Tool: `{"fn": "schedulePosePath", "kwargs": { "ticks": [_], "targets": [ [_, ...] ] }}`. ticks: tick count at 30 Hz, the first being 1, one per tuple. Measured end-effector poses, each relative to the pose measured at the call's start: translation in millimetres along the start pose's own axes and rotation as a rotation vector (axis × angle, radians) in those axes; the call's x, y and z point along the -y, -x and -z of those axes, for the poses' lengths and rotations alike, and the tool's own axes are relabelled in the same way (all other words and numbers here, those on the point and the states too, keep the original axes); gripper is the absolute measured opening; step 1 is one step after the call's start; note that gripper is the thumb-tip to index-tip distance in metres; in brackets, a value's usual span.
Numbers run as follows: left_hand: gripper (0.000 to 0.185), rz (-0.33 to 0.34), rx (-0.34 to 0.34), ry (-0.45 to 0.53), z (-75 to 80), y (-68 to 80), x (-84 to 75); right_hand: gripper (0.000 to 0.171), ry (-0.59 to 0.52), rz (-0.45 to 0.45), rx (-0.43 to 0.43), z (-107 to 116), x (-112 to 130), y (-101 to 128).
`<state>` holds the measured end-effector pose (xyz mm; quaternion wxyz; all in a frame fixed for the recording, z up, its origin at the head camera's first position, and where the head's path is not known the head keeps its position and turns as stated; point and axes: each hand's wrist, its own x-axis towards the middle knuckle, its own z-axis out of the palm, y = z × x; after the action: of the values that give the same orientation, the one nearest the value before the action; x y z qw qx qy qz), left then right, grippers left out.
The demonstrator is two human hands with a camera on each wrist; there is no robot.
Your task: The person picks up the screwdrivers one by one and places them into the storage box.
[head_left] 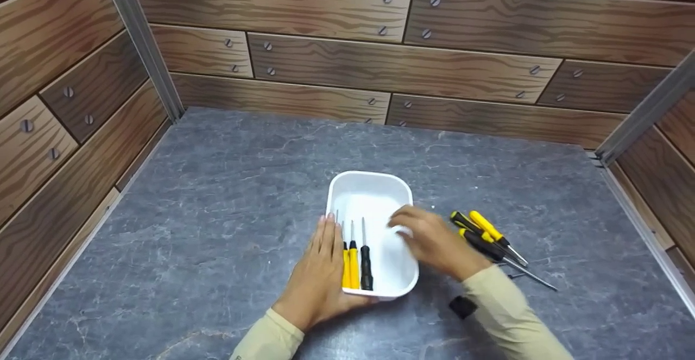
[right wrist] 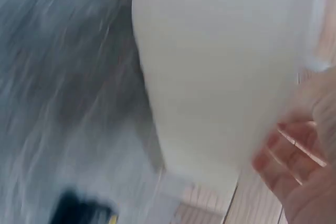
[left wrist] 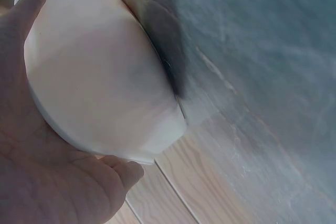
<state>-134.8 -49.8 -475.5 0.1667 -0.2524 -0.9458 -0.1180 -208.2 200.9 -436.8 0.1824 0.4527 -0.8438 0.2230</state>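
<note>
A white plastic tray (head_left: 380,186) stands in front of me, with its outer wall (left wrist: 105,72) large in the left wrist view. My left hand (head_left: 320,273) holds its left side, fingers along the rim and thumb at the near wall. Inside, yellow-handled screwdrivers (head_left: 354,265) and a black-handled screwdriver (head_left: 366,267) lie side by side, tips pointing away. Another thin shaft shows by the left fingertips, its handle hidden. My right hand (head_left: 429,238) hovers over the tray's right rim, blurred, fingers loosely bent. In the right wrist view no object shows between those fingers.
Right of the tray, several yellow and black screwdrivers (head_left: 488,235) lie in a loose heap beside the right forearm. A small black object (head_left: 462,307) sits by the right sleeve. Wood-patterned panels (head_left: 326,56) wall in the grey marbled tabletop (head_left: 239,186).
</note>
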Motion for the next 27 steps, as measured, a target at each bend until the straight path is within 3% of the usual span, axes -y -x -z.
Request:
{"fn": "schedulePosePath", "kwargs": {
  "ticks": [2, 5, 11, 14, 17, 22, 27],
  "targets": [
    [0.131, 0.009, -0.003, 0.027, 0.5, 0.7, 0.5, 0.027, 0.032, -0.032, -0.077, 10, -9, 9],
    [0.133, 0.025, 0.016, 0.050, 1.7, 1.3, 1.0, 0.027, 0.096, -0.148, -0.149, 27, -21, 26],
    [0.133, 0.018, 0.015, 0.037, 2.7, 1.0, 1.2, 0.020, 0.224, -0.542, -0.139, 56, -41, 61],
    [0.132, 0.015, 0.002, 0.046, 2.1, 0.6, 0.6, 0.020, 0.233, -0.711, -0.114, 66, -51, 76],
    [0.132, 0.026, 0.001, 0.069, 1.8, 1.1, 0.2, 0.023, 0.223, -0.817, -0.041, 72, -59, 88],
    [0.134, 0.031, 0.011, 0.078, 1.6, 1.4, -0.4, 0.028, 0.186, -0.916, 0.107, 73, -68, 104],
    [0.135, 0.039, 0.044, 0.075, 1.8, -0.3, -1.4, 0.026, 0.152, -0.979, 0.190, 74, -72, 114]
  ]
}}
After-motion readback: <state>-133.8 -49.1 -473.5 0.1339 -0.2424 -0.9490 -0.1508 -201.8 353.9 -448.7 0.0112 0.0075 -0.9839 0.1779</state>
